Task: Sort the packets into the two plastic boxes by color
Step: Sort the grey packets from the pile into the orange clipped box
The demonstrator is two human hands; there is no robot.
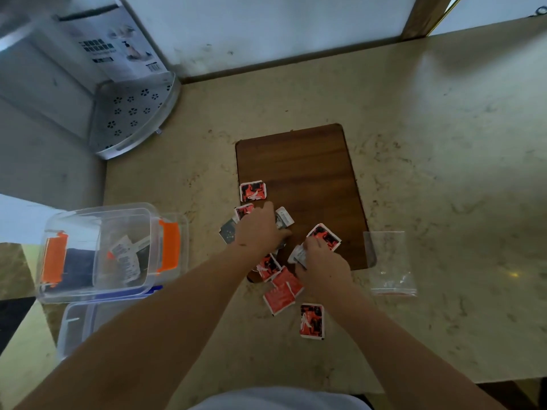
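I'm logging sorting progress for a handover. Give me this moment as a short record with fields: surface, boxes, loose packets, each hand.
surface: beige stone counter with a brown wooden board
orange-latched box: clear, open, holds a few dark and white packets
second box: clear, blue trim, partly under the first; contents not visible
loose packets: mostly red ones scattered on board and counter, a dark one beside the left hand
left hand: reaching into the pile
right hand: gripping a white packet
extra: clear zip bag lying at right
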